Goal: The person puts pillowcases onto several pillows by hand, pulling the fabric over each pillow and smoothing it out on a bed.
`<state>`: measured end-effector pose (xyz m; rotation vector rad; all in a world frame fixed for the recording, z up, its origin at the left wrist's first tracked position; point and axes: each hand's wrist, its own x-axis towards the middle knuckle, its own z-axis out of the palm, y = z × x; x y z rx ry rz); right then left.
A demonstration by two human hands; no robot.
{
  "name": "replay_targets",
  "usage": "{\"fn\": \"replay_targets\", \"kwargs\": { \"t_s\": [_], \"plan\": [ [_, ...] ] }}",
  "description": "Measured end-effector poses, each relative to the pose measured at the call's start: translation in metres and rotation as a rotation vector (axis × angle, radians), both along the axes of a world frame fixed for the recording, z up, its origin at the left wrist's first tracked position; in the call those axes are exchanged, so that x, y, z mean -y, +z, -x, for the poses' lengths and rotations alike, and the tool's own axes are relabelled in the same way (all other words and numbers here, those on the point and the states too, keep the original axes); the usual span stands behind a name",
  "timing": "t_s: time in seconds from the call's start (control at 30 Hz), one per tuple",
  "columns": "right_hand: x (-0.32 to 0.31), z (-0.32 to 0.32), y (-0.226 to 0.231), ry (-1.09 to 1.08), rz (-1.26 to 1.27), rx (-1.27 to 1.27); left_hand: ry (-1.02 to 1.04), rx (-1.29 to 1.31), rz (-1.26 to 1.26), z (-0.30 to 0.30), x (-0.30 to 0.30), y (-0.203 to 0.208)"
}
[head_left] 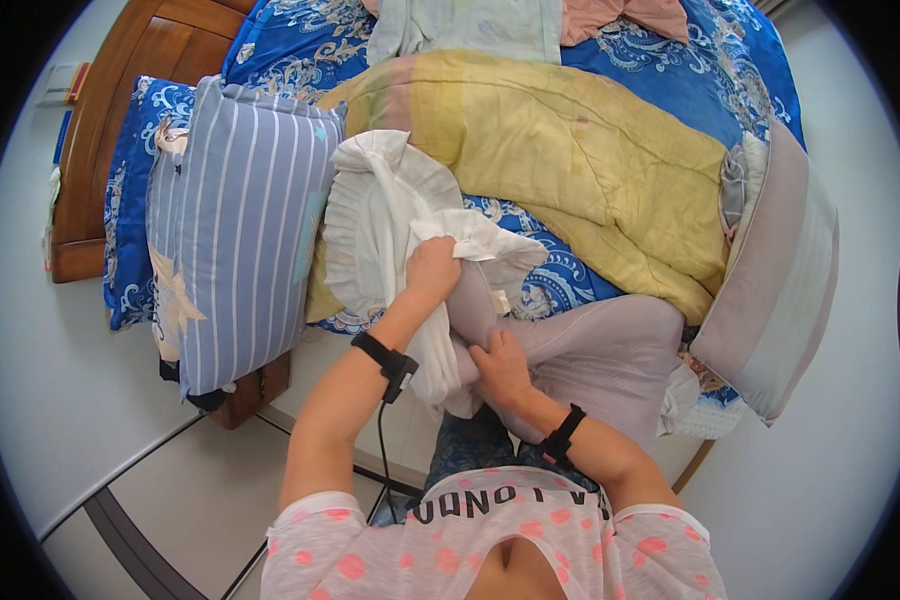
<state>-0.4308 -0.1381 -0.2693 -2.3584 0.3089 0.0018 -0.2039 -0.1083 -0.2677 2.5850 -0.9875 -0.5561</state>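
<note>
A white ruffled cloth [370, 210], shaped like a pillowcase, lies bunched at the bed's near edge. My left hand [433, 270] is closed on its gathered edge. A lilac-grey pillow [610, 350] rests in front of me, against the bed. One narrowed end of the lilac-grey fabric runs up into the folds of the white cloth. My right hand [503, 372] grips that fabric just below, its fingers bent around it. How far the pillow reaches inside the white cloth is hidden by the folds.
At the left stands a blue striped pillow [250, 240] by the wooden headboard [130, 130]. A yellow quilt [560, 150] lies across the blue patterned sheet [720, 70]. On the right leans a grey pillow [775, 290]. Light clothing [470, 30] is at the far side.
</note>
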Motion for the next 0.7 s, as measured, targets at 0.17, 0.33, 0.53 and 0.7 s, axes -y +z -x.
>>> {"fn": "replay_targets", "kwargs": {
  "t_s": [0.17,0.33,0.53,0.7],
  "plan": [
    [-0.013,0.007,-0.008,0.042,0.043,-0.031,-0.110,-0.150,0.284,0.068,0.039,-0.003],
    [-0.017,0.010,-0.012,0.018,0.057,0.026,-0.295,-0.206,0.319,0.095,0.040,0.005],
    [-0.011,0.000,-0.002,0.019,0.079,0.027,-0.369,-0.065,-0.045,0.073,0.032,0.033],
    [-0.014,0.000,-0.001,0.046,0.088,-0.009,-0.374,0.350,-0.233,0.047,0.032,0.021]
  ]
}}
